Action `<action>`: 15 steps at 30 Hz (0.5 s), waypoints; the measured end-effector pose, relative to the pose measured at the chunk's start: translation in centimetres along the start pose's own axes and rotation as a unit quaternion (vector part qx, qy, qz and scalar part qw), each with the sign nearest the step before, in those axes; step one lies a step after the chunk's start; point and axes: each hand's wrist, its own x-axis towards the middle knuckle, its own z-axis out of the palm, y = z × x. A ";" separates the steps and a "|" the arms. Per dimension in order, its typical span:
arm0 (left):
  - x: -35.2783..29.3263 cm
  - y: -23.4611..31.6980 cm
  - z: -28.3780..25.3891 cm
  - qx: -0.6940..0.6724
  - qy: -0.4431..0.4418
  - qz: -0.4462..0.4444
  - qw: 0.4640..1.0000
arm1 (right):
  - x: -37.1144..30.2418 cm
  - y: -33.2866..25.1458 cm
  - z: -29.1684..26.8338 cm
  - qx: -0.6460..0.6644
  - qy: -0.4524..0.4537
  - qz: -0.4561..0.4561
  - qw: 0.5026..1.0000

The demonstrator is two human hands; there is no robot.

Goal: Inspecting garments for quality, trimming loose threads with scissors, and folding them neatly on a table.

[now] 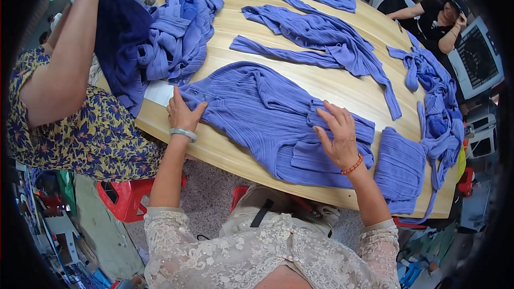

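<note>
A purple ribbed knit garment (251, 101) lies in front of me on the wooden table (225, 152). Small buttons show near its left end. There my left hand (183, 111) rests at the garment's edge, thumb spread away from the fingers. Toward the right end, a sleeve is folded over the body of the garment. My right hand (338, 135) is over that part, its fingers apart and not closed on the cloth. To the right of this garment lies a folded purple knit piece (400, 168).
A heap of purple knits (179, 35) is piled at the far left, beside a person in a floral garment (101, 134). More purple garments (321, 37) spread across the table. Another bunched pile (441, 112) hangs along the right edge. Other people sit at the far side.
</note>
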 end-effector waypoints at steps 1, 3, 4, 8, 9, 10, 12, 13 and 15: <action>0.2 0.6 -0.1 0.008 0.024 0.016 1.000 | 0.4 -0.5 0.2 0.011 0.008 -0.013 1.000; 1.4 -1.1 0.6 -0.042 0.028 0.048 0.998 | 1.4 -1.7 0.5 0.029 -0.004 -0.029 0.999; 2.0 -1.4 0.7 -0.092 0.029 0.084 0.992 | 1.8 -2.4 0.5 0.041 -0.007 -0.037 0.998; 1.6 -3.5 2.7 -0.159 0.058 0.105 0.980 | 2.9 -4.7 3.7 0.107 -0.048 -0.067 0.991; 1.1 -2.5 2.4 -0.199 0.039 0.097 0.974 | 3.4 -5.3 4.6 0.126 -0.051 -0.069 0.988; 0.9 -2.6 2.4 -0.259 0.028 0.085 0.962 | 4.0 -6.4 5.3 0.148 -0.057 -0.075 0.985; -0.2 -0.7 1.0 -0.307 0.020 0.095 0.947 | 5.3 -8.5 6.7 0.185 -0.062 -0.076 0.978; -0.7 0.5 0.1 -0.330 0.007 0.089 0.940 | 6.0 -9.4 7.5 0.202 -0.076 -0.073 0.974; -1.2 1.4 -0.6 -0.382 -0.012 0.096 0.919 | 7.6 -11.6 9.2 0.247 -0.067 -0.079 0.964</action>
